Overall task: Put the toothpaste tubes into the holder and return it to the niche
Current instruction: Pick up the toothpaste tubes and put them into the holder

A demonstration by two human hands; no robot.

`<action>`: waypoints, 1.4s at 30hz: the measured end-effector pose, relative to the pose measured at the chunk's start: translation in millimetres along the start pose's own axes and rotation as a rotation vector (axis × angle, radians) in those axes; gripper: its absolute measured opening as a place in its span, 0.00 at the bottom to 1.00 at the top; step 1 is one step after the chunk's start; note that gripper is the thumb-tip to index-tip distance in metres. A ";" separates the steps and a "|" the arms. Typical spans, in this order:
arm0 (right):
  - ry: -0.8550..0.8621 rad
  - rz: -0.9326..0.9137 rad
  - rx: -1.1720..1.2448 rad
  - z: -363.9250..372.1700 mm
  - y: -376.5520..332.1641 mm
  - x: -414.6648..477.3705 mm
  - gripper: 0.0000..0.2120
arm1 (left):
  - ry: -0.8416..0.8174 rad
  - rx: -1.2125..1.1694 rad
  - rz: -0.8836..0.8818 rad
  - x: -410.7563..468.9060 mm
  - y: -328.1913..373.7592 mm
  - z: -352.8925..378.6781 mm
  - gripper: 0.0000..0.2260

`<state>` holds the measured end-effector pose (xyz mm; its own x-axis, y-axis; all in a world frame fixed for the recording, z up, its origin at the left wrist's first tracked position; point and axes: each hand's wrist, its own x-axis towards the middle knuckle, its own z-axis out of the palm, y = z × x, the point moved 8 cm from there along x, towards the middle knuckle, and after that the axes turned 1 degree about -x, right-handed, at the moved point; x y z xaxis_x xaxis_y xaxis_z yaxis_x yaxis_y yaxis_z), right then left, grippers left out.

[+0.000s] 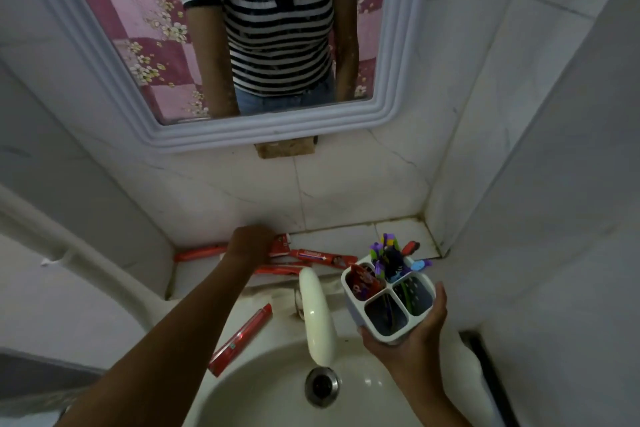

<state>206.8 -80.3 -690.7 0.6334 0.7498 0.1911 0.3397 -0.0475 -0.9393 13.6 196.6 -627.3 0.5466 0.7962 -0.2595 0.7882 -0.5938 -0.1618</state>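
My right hand (pixel 412 340) grips a white four-compartment holder (pixel 420 314) from below, over the sink's right rim. Several toothbrushes fill its far compartment and a red tube (pixel 363 282) stands in its left one. My left hand (pixel 251 243) reaches onto the tiled ledge behind the tap, its fingers closed on the end of a red toothpaste tube (pixel 282 243). More red tubes lie on that ledge: one to the left (pixel 199 253), one to the right (pixel 325 257) and one nearer (pixel 282 269). Another red tube (pixel 242 340) lies on the sink's left rim.
A white tap (pixel 317 315) juts over the white sink (pixel 263 388), whose drain (pixel 322 386) shows below it. A framed mirror (pixel 398 97) hangs above on the white tiled wall. A white pipe (pixel 90 263) curves past on the left. A wall closes in on the right.
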 end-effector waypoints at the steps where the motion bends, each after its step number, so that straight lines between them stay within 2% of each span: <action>1: -0.011 0.024 0.026 2.3 0.5 0.2 0.69 | 0.001 0.019 0.021 3.8 2.4 0.8 0.12; 2: -0.013 0.035 0.021 3.8 1.1 0.7 0.69 | 0.007 0.033 0.035 7.2 3.5 0.8 0.12; 4: 0.002 0.056 -0.031 4.1 13.3 1.0 0.74 | 0.021 0.027 0.053 12.4 3.1 -0.8 0.13; 7: 0.012 0.150 -0.015 3.6 27.2 -0.4 0.78 | 0.021 -0.069 0.039 10.0 -2.4 -8.2 0.21; 9: 0.024 0.179 0.020 4.0 29.5 -1.2 0.78 | 0.072 -0.245 -0.006 -0.6 -8.1 -23.1 0.24; 13: 0.040 0.138 -0.008 3.3 15.6 -1.2 0.76 | 0.320 -0.769 -0.052 -40.7 -4.6 -90.2 0.25; 16: 0.059 0.111 -0.026 1.1 5.9 -3.1 0.74 | 0.435 -1.102 0.121 -75.4 33.0 -152.3 0.25; 18: 0.065 0.096 -0.047 -0.3 -2.2 -3.1 0.73 | 0.355 -1.192 0.243 -87.6 70.9 -177.2 0.24; 21: 0.065 0.077 -0.080 -2.2 -9.6 -2.3 0.72 | 0.152 -1.217 0.364 -91.4 129.8 -180.5 0.24; 23: 0.053 0.079 -0.078 -2.5 -12.7 -1.9 0.71 | 0.107 -1.147 0.417 -90.8 158.3 -175.7 0.24; 26: 0.037 0.082 -0.056 -2.9 -14.8 -1.1 0.70 | 0.159 -0.929 0.473 -91.3 182.4 -175.2 0.26; 28: 0.028 0.077 -0.050 -3.0 -16.6 -1.2 0.69 | 0.233 -0.880 0.481 -96.1 187.5 -183.2 0.26; 30: 0.021 0.085 -0.041 -2.8 -16.0 -1.4 0.69 | 0.322 -0.884 0.479 -104.6 188.0 -195.4 0.27; 33: 0.020 0.091 -0.052 -3.0 -12.9 -1.6 0.70 | 0.382 -1.022 0.469 -113.5 185.1 -208.8 0.27; 37: 0.024 0.089 -0.054 -3.4 -9.8 -0.8 0.72 | 0.227 -1.180 0.400 -104.6 192.4 -188.4 0.26; 42: 0.013 0.110 -0.075 -3.9 -8.5 0.5 0.73 | 0.126 -0.991 0.344 -90.6 206.8 -137.0 0.24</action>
<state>206.8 -82.1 -681.5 0.6786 0.7287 0.0920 0.3184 -0.1789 -0.9309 165.9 17.5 -506.7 0.7648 0.6434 -0.0337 0.4329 -0.4744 0.7665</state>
